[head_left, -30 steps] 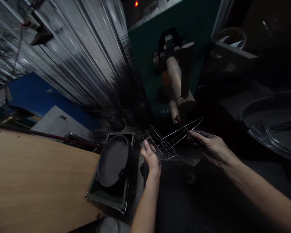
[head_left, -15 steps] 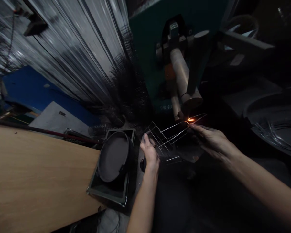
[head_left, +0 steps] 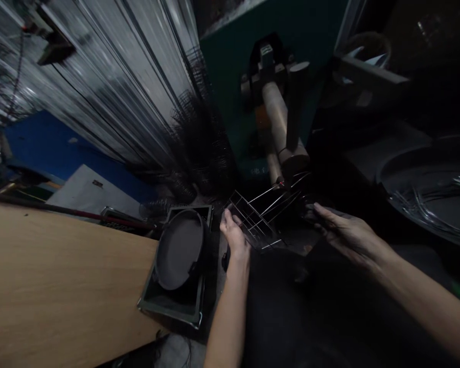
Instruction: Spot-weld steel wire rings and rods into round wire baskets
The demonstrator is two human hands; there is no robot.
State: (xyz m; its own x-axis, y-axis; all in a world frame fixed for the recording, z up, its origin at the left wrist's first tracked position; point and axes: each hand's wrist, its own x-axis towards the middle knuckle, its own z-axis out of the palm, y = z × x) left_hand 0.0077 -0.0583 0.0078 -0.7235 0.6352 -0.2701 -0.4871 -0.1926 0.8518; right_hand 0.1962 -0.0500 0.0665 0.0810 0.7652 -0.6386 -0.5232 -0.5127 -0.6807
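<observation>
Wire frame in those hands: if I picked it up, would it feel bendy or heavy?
The wire frame is probably fairly stiff, since its crossed rods keep their shape. It is likely light for its size, being mostly gaps. The long thin rods near the right hand might flex a little.

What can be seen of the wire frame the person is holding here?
The wire frame is an open grid of thin, shiny metal rods, with short cross wires at one end and longer rods converging toward the other. It is tilted in the air, its near edge held by the left hand. The right hand is by the far end, contact unclear. The rods end near a pale cylindrical machine arm.
</observation>
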